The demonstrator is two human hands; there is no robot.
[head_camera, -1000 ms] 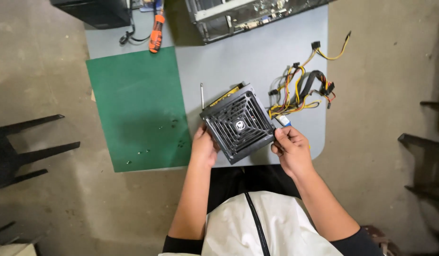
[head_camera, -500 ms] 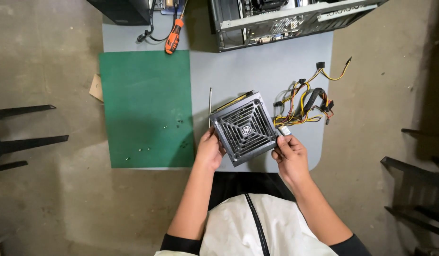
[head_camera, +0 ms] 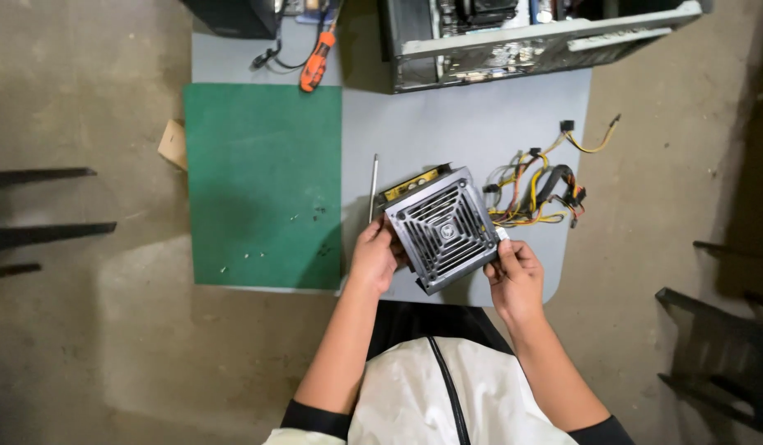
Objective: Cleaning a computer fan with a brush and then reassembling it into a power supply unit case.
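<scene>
The fingers of the left hand [head_camera: 373,255] are closed on the left edge of the black power supply box [head_camera: 444,228], and the fingers of the right hand [head_camera: 513,276] grip its right lower corner, so the box is held tilted just over the near edge of the grey counter [head_camera: 447,124]. A bundle of coloured cables [head_camera: 538,185] lies beside the box to the right, a thin metal rod [head_camera: 373,188] to the left near the green mat [head_camera: 264,185]. At the far edge are an orange-handled tool [head_camera: 315,62] and an open computer case [head_camera: 530,37].
</scene>
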